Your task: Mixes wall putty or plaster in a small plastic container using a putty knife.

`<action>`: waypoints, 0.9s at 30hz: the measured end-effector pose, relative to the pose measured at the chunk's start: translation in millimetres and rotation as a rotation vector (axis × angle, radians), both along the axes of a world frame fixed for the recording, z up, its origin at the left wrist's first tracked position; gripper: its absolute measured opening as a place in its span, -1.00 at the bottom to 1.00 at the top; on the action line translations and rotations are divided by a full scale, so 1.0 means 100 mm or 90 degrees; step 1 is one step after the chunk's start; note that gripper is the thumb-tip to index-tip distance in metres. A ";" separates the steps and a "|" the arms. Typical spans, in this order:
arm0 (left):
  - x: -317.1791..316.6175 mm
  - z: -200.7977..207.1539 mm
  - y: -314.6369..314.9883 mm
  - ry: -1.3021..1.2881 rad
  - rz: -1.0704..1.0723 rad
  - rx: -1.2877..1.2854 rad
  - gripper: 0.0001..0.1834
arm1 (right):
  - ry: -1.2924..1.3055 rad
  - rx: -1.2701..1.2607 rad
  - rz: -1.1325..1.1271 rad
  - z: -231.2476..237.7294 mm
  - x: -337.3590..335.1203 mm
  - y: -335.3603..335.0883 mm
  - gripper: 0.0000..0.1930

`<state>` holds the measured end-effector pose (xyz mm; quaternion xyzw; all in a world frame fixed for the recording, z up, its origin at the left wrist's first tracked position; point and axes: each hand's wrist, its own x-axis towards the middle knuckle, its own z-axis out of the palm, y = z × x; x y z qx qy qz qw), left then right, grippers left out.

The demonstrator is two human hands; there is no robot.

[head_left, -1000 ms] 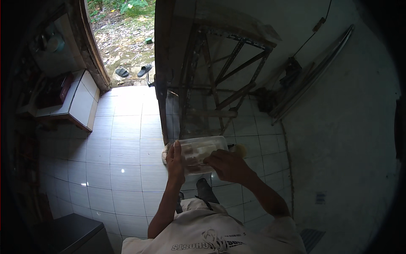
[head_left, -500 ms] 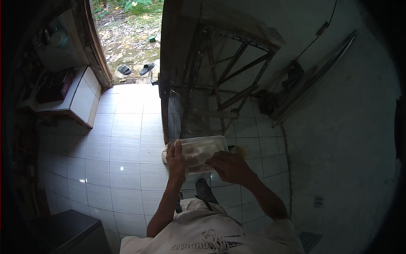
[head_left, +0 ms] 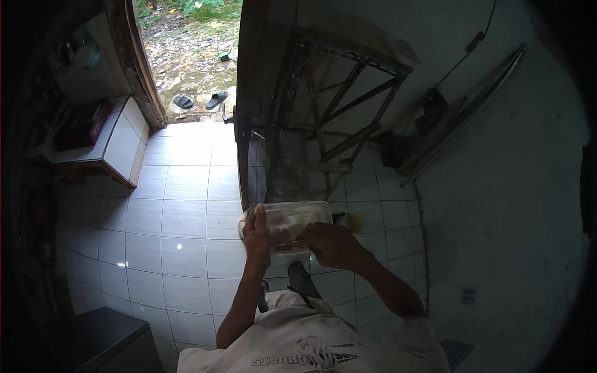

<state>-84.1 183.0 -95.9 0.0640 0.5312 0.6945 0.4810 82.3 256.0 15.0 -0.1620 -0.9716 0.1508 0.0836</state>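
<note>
A clear plastic food container (head_left: pixel 320 207) is held in front of my body at about waist height. My left hand (head_left: pixel 256 231) is closed round its left side, with the thumb up along the wall. Inside lie a pale, whitish piece (head_left: pixel 301 219) and some reddish-brown pieces (head_left: pixel 283 235); their kind is not clear. My right hand (head_left: pixel 333 244) reaches over the right side, fingers bent together in a pinch against the contents beside the pale piece. What sits between those fingertips is hidden by the hand.
An open dark door (head_left: pixel 252 81) stands ahead, with a metal handle. Behind it, a wooden trestle frame (head_left: pixel 336 118) leans by the wall. A tiled counter (head_left: pixel 121 140) is at left, a dark box-like top (head_left: pixel 99 339) at lower left. Slippers (head_left: pixel 216 100) lie outside on the ground.
My right hand has shifted slightly left over the container, and the pale piece inside looks smaller or partly moved. My left hand keeps its grip, with the container slightly lower.
</note>
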 end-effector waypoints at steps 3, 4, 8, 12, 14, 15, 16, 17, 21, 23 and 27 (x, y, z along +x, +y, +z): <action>-0.06 -0.08 -0.03 -0.041 0.008 0.027 -0.44 | -0.024 -0.033 0.004 0.00 -0.03 0.01 -0.82; -0.06 -0.10 -0.04 -0.041 0.011 0.026 -0.44 | -0.003 -0.056 -0.033 0.06 -0.03 0.02 -0.82; -0.05 -0.03 -0.02 -0.015 0.011 0.023 -0.44 | -0.008 -0.022 0.003 -0.03 -0.05 0.02 -0.77; -0.08 -0.06 -0.02 -0.004 -0.011 0.024 -0.46 | 0.016 -0.098 0.008 0.08 -0.16 0.17 -0.72; -0.08 -0.02 -0.03 0.022 -0.021 0.031 -0.47 | 0.061 -0.110 -0.052 0.10 -0.22 0.23 -0.71; -0.08 0.01 -0.03 0.048 -0.032 0.040 -0.47 | 0.060 -0.112 -0.053 0.09 -0.26 0.27 -0.71; -0.07 0.02 -0.04 0.047 -0.032 0.038 -0.47 | 0.038 -0.134 -0.064 0.06 -0.31 0.31 -0.70; -0.10 0.02 -0.06 0.037 -0.033 0.050 -0.47 | 0.018 -0.157 -0.073 0.02 -0.37 0.35 -0.69; -0.18 -0.06 -0.13 0.031 -0.029 0.052 -0.50 | -0.024 -0.118 -0.024 -0.14 -0.57 0.51 -0.70; -0.24 -0.06 -0.17 0.018 -0.025 0.052 -0.52 | -0.029 -0.084 0.045 -0.19 -0.69 0.60 -0.62; -0.35 -0.20 -0.20 0.061 -0.017 0.054 -0.55 | 0.042 -0.059 0.116 -0.44 -0.93 0.76 -0.52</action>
